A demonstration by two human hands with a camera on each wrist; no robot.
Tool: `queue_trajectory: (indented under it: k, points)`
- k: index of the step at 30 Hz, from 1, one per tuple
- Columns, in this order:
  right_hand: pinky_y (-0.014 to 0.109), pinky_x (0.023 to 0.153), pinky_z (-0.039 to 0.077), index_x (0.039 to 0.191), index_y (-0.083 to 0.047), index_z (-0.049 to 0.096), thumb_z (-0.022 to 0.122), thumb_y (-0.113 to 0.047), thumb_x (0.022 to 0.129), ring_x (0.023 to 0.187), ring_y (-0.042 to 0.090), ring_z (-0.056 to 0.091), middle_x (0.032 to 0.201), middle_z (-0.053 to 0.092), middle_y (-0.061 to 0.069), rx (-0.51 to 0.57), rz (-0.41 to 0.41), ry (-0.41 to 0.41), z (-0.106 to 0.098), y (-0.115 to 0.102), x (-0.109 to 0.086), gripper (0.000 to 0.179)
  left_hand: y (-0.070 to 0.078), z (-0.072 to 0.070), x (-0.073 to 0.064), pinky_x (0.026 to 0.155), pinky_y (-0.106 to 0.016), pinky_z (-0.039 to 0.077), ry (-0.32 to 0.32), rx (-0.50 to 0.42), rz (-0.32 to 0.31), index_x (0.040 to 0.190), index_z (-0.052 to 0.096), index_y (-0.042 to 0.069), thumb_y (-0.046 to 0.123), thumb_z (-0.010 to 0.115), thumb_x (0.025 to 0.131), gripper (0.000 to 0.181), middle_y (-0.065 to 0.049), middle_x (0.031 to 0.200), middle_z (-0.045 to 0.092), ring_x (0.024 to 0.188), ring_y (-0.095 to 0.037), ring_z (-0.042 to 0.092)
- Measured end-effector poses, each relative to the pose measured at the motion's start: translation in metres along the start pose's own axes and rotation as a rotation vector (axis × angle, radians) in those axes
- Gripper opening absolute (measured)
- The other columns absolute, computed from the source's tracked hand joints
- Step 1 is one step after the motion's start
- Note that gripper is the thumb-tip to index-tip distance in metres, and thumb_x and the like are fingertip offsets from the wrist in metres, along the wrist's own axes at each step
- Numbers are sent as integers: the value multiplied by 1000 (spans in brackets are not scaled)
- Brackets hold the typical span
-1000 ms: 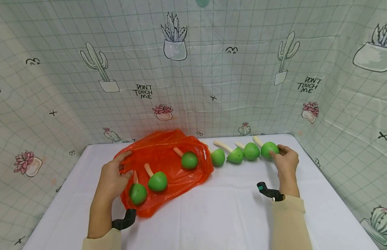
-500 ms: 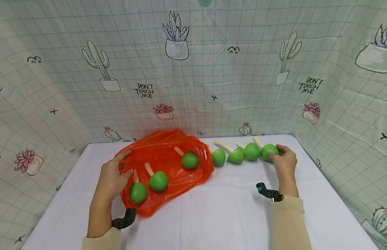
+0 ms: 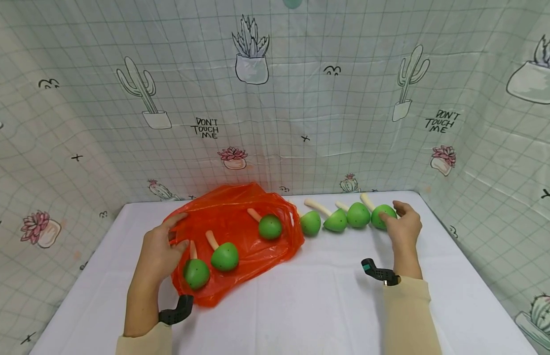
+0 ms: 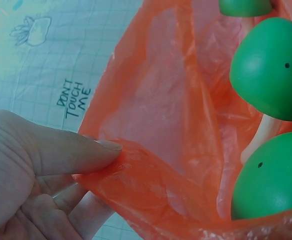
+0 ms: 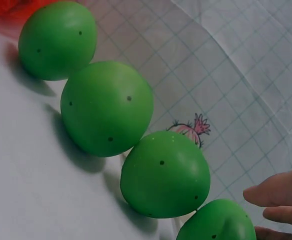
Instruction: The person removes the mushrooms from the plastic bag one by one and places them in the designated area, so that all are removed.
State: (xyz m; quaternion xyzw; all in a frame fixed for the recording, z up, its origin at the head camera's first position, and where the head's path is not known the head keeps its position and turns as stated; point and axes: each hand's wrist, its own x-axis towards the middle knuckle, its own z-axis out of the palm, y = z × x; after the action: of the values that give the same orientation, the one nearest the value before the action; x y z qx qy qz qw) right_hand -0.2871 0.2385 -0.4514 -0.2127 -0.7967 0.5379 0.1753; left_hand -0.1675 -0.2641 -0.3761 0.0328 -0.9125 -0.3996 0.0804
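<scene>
My left hand (image 3: 157, 254) pinches the edge of a red plastic bag (image 3: 221, 212); in the left wrist view the thumb (image 4: 93, 152) lies on the film, with fingers behind it. Inside the bag are three toy mushrooms with green caps and pale stems: one cap by the left hand (image 3: 197, 274), a middle cap (image 3: 224, 257) and a farther cap (image 3: 270, 227). At the right end of a row outside stands another mushroom (image 3: 380, 215). Around its right side my right hand (image 3: 404, 224) has thumb and fingers spread. The right wrist view shows those fingers (image 5: 273, 192) beside the lowest cap (image 5: 218, 222).
More green mushrooms line the back of the white table (image 3: 301, 305): one cap (image 3: 311, 223) by the bag's mouth, a tilted cap (image 3: 336, 221), then a rounder cap (image 3: 358, 215). A patterned cloth (image 3: 275, 123) hangs behind and at both sides.
My right hand has loosened from the rightmost mushroom, its fingers lifting and spreading slightly. That mushroom stays in the row. The left hand and the bag look unchanged.
</scene>
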Motion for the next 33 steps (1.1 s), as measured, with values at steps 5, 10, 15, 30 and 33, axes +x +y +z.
queue_trajectory:
  k: [5, 10, 15, 30, 33]
  points:
    - [50, 124, 33, 152, 1, 52, 71, -7, 96, 148, 39, 42, 156, 50, 24, -4, -37, 8, 1, -8, -3, 60, 0, 0, -1, 96, -60, 54, -2, 0, -2, 158, 44, 2, -8, 67, 96, 66, -32, 149, 50, 131, -54, 55]
    - [51, 124, 32, 153, -1, 50, 72, -12, 97, 149, 39, 40, 158, 48, 22, -1, -72, -11, 1, -20, -9, 61, 0, 0, 0, 95, -59, 54, 2, 4, 12, 157, 45, 1, -8, 67, 96, 66, -32, 149, 51, 130, -55, 55]
    - [47, 123, 36, 154, -1, 50, 74, -16, 98, 148, 35, 43, 156, 50, 20, 23, -124, -26, 2, -32, -16, 62, 0, 0, 1, 97, -59, 54, -3, 7, 14, 157, 45, 1, -8, 66, 97, 65, -32, 149, 51, 130, -54, 55]
    - [46, 119, 42, 149, 7, 51, 77, -12, 96, 143, 38, 50, 149, 55, 26, 71, -304, -108, 11, -61, -36, 62, -1, 2, 1, 99, -59, 54, -6, 13, 19, 155, 47, 0, -8, 67, 95, 64, -32, 148, 52, 129, -54, 56]
    - [47, 119, 42, 148, 7, 51, 77, -12, 96, 143, 38, 49, 150, 54, 25, 79, -330, -142, 18, -65, -41, 61, -1, 3, 1, 99, -59, 53, -12, 14, 9, 156, 46, 1, -7, 67, 96, 64, -32, 149, 51, 130, -54, 55]
